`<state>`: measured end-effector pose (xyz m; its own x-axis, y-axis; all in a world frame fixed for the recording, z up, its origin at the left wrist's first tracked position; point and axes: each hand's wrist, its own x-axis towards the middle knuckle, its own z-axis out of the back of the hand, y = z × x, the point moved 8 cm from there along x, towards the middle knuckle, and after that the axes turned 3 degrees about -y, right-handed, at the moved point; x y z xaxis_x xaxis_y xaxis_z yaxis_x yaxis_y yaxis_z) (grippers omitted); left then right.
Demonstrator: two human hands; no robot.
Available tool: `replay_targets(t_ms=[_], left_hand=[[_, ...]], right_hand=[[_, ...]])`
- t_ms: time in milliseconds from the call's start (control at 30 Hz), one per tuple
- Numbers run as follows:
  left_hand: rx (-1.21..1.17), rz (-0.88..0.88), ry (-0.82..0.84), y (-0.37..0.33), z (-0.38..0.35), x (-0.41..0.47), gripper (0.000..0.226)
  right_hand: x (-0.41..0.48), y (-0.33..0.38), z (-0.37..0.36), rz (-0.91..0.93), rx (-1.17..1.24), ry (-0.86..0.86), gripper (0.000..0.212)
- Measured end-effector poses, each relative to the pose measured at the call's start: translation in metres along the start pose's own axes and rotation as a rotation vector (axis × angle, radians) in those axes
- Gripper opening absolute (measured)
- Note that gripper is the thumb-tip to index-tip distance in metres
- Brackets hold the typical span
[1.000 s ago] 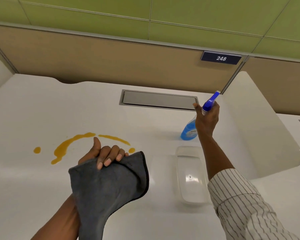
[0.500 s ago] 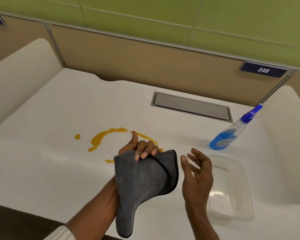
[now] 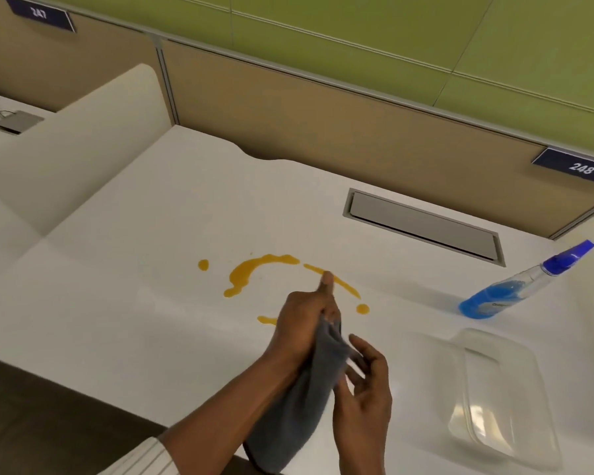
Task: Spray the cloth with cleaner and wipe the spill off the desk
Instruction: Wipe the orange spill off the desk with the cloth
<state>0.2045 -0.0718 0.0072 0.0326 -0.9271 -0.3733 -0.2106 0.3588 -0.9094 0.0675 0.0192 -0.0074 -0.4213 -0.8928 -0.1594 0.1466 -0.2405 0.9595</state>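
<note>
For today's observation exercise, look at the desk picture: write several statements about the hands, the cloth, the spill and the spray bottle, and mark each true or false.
1. The left hand grips the grey cloth. True.
2. The right hand holds the spray bottle. False: the bottle stands alone on the desk, and the right hand is open beside the cloth.
3. The orange spill is still on the desk. True.
4. The cloth lies flat over the spill. False: it hangs from the left hand, nearer the person than the spill.
</note>
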Motion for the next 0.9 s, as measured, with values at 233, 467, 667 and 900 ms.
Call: replay_targets(t_ms=[233, 467, 667, 900], left_hand=[[0.894, -0.487, -0.336, -0.052, 0.035, -0.006, 0.074], [1.302, -0.503, 0.0, -0.083, 0.052, -0.005, 0.091], [1.247, -0.596, 0.39, -0.088, 0.044, -0.03, 0.049], [1.285, -0.666, 0.394, -0.073, 0.021, -0.046, 0.034]], right_hand=[[-0.047, -0.003, -0.046, -0.065, 0.118, 0.134, 0.029], [-0.034, 0.032, -0.049, 0.007, 0.075, -0.142, 0.055], [-0.017, 0.055, -0.013, 0.057, 0.087, -0.411, 0.044], [-0.061, 0.05, -0.038, 0.133, -0.032, -0.674, 0.053]])
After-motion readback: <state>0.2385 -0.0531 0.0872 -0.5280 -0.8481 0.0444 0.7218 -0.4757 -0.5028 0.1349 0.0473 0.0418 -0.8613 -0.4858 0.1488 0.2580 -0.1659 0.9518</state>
